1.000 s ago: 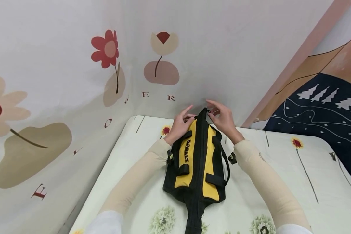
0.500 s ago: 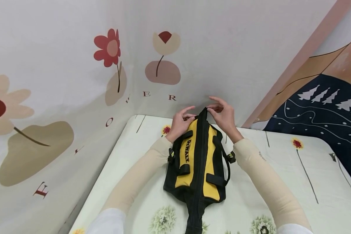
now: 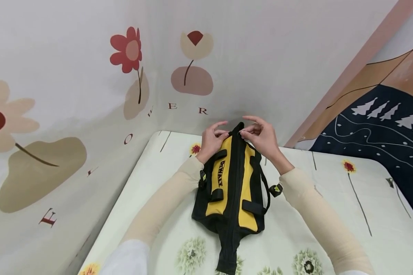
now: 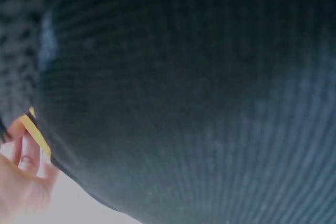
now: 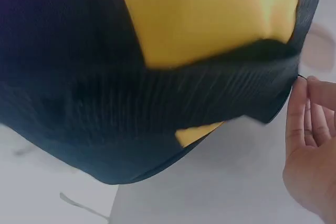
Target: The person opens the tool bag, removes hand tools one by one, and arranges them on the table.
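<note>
Pinching at the far end of a boxy yellow-and-black fabric bag marked DEWALT, both hands meet up near the back wall. L hand: thumb and fingertips nearly closed on the bag's far fabric edge, just L of the long black zip strip; prob. there to steady that end. R hand: thumb and fingertip pressed tog. on what looks like the small zip pull (too tiny to be sure), one finger lifted clear; prob. a light fingertip grip b/c the part's so small.

Bag sits lengthwise to the person, strip running btwn the forearms, so each hand gets its own side w/o crossing. R black webbing handle flops outward, off the strip. Flat black fabric tail trails from the near end twd the person, no hand on it. L wrist view is mostly dark cloth v. close up, so little extra there.

Arms: stretchy beige sleeves w/ small black wrist devices.

Surface: pale cover, printed flowers, rounded far corners; bag's far end is by its back edge. Room: off-white cloth wall w/ red and beige flowers plus letters spelling FLOWER; diag. pink band; then navy-and-tan cloth w/ white trees, far R.
</note>
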Action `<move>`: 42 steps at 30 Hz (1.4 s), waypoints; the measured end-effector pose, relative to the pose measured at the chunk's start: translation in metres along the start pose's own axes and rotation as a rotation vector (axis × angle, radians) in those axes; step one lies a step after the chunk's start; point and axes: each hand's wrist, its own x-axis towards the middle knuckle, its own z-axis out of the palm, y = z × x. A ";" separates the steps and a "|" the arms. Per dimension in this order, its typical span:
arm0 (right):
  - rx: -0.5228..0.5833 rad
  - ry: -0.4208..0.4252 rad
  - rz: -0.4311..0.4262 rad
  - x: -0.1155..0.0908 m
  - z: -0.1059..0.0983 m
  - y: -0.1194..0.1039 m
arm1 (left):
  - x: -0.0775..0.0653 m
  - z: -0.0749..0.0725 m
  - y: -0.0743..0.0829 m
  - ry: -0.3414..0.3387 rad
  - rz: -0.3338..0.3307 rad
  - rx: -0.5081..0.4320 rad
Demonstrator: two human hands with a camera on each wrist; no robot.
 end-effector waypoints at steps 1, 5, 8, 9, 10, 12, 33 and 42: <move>0.003 -0.018 0.006 -0.003 -0.001 -0.004 | 0.001 0.000 0.001 0.002 -0.001 0.001; 0.008 -0.078 0.042 -0.017 -0.003 -0.017 | 0.003 -0.001 0.002 0.017 -0.002 0.002; 0.027 -0.113 0.080 -0.032 -0.004 -0.023 | 0.003 -0.001 0.004 0.021 -0.020 -0.009; 0.043 -0.124 0.092 -0.038 -0.004 -0.025 | 0.002 -0.001 0.004 0.020 -0.029 -0.014; 0.059 -0.134 0.104 -0.044 -0.004 -0.027 | 0.002 -0.001 0.004 0.019 -0.036 -0.017; 0.096 -0.150 0.128 -0.056 -0.004 -0.031 | 0.002 0.000 0.005 0.016 -0.051 -0.027; 0.446 -0.320 0.185 -0.176 0.010 -0.075 | 0.007 -0.008 -0.005 0.074 -0.069 -0.082; 0.595 -0.284 0.146 -0.226 0.019 -0.090 | 0.007 -0.004 -0.006 0.065 -0.077 -0.105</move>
